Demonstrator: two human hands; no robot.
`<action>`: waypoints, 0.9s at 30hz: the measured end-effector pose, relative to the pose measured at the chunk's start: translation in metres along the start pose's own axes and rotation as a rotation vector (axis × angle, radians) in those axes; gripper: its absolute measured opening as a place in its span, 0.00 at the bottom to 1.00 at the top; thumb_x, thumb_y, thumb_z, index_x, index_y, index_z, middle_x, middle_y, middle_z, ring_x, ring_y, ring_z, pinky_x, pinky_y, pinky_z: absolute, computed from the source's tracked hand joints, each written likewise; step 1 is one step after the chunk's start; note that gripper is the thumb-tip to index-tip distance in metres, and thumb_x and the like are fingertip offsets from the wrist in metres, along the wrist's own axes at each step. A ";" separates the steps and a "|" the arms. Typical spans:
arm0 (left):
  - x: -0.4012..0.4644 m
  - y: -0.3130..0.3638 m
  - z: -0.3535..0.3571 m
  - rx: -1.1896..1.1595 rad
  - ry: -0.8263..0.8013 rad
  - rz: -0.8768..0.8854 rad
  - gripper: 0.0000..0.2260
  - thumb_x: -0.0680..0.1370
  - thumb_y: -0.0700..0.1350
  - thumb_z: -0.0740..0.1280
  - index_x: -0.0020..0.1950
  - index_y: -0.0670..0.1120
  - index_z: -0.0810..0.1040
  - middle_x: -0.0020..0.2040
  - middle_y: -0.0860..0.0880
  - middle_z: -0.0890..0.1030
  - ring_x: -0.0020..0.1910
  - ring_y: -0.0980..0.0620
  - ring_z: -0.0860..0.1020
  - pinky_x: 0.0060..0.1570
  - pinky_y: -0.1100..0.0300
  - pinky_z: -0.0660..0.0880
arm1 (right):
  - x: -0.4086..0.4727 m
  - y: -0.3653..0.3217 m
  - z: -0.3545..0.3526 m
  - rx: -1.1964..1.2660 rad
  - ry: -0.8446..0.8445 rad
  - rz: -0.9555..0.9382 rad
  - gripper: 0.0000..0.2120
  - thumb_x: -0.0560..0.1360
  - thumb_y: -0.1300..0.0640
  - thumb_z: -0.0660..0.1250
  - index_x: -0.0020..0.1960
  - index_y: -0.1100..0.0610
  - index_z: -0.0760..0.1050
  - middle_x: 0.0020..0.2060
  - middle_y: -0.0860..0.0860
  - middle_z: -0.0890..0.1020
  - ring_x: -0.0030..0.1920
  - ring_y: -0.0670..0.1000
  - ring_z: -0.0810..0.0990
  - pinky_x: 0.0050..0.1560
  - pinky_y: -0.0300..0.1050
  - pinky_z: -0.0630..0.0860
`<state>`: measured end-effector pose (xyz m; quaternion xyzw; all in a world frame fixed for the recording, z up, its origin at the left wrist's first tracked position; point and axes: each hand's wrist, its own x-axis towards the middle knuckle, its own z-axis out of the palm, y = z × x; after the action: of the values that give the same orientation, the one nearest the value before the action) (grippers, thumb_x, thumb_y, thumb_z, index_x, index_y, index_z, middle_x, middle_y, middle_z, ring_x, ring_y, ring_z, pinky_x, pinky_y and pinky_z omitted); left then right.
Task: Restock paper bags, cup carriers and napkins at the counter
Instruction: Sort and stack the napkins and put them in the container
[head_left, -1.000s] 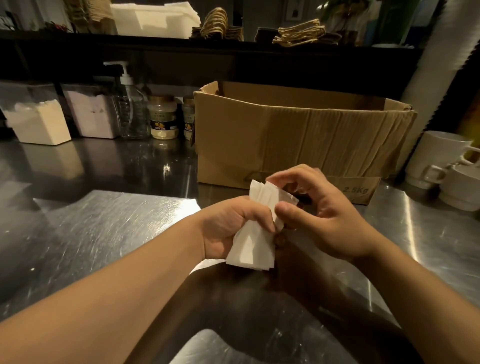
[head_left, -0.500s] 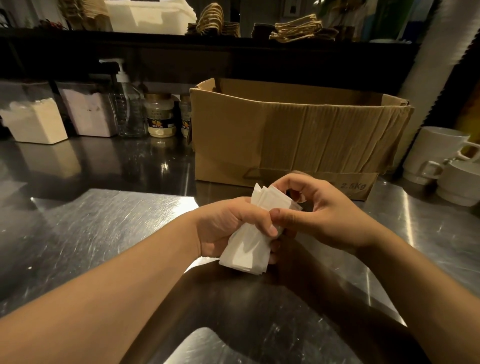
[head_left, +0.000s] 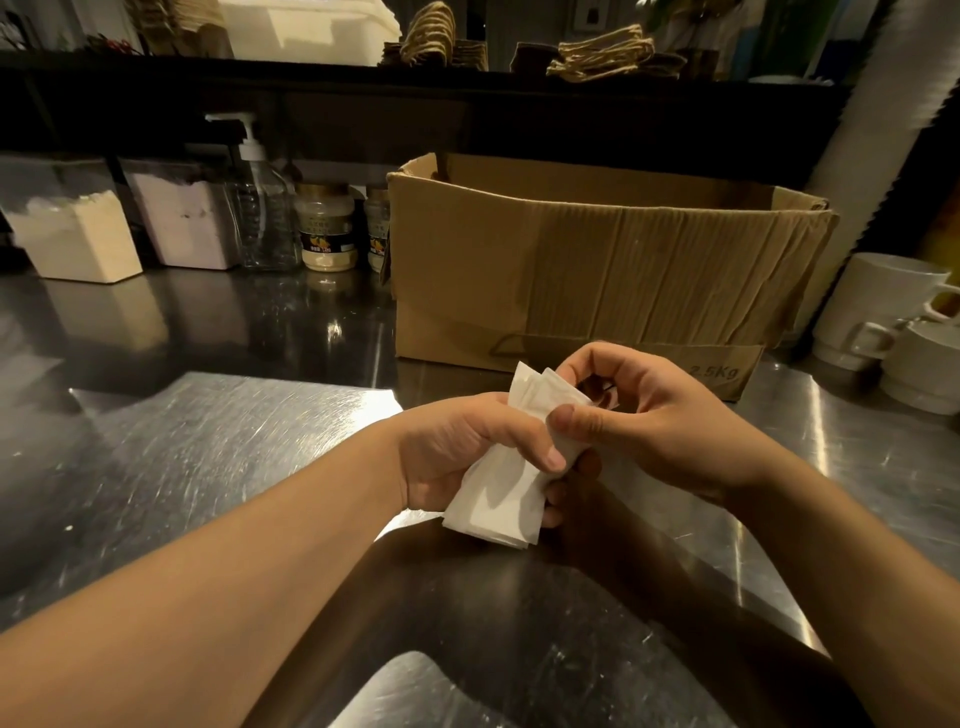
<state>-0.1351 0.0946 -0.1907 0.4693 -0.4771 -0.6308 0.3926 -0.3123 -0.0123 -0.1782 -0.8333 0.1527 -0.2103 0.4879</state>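
1. Left hand (head_left: 457, 452) grips a small stack of white napkins (head_left: 511, 488), fingers wrapped round its middle, thumb pressed across the front.
2. Right hand (head_left: 660, 421) pinches the stack's upper end, thumb on the near face, curled fingers behind the top edge.
3. Napkins are held in the air just above the steel counter (head_left: 208, 457), tilted, top end leaning away toward the box; lower edges fan out slightly.
4. Open cardboard box (head_left: 597, 270) stands on the counter right behind the hands, "2.5Kg" printed low on its front; contents not visible.
5. Left of box: two jars (head_left: 327, 228), a clear pump bottle (head_left: 262, 208), two tubs of powder (head_left: 78, 234).
6. White mugs (head_left: 893, 312) stacked at the right edge.
7. Upper shelf: white napkin pile (head_left: 306, 26), brown paper bags with twine handles (head_left: 608, 52).
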 end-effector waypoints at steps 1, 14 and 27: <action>0.000 0.000 0.000 0.001 0.004 -0.002 0.20 0.67 0.41 0.66 0.58 0.51 0.74 0.42 0.48 0.81 0.40 0.50 0.82 0.43 0.55 0.82 | 0.000 0.000 0.000 -0.022 0.001 -0.005 0.18 0.70 0.50 0.74 0.56 0.58 0.79 0.50 0.53 0.82 0.43 0.48 0.83 0.40 0.44 0.80; -0.002 -0.001 -0.001 -0.008 -0.035 0.008 0.18 0.67 0.39 0.66 0.56 0.50 0.76 0.41 0.48 0.81 0.40 0.51 0.82 0.43 0.55 0.82 | 0.000 0.001 0.002 0.022 0.017 -0.016 0.20 0.70 0.49 0.74 0.61 0.53 0.77 0.52 0.51 0.81 0.47 0.49 0.84 0.42 0.46 0.82; 0.007 0.002 -0.031 0.599 0.537 0.078 0.09 0.72 0.43 0.78 0.50 0.51 0.86 0.47 0.51 0.86 0.52 0.50 0.83 0.60 0.48 0.80 | 0.010 0.018 0.006 0.129 0.309 0.079 0.07 0.76 0.57 0.71 0.53 0.51 0.80 0.45 0.46 0.86 0.46 0.43 0.84 0.46 0.38 0.82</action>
<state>-0.1067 0.0801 -0.1937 0.6925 -0.5377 -0.3036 0.3730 -0.3018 -0.0213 -0.1950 -0.7515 0.2447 -0.3257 0.5189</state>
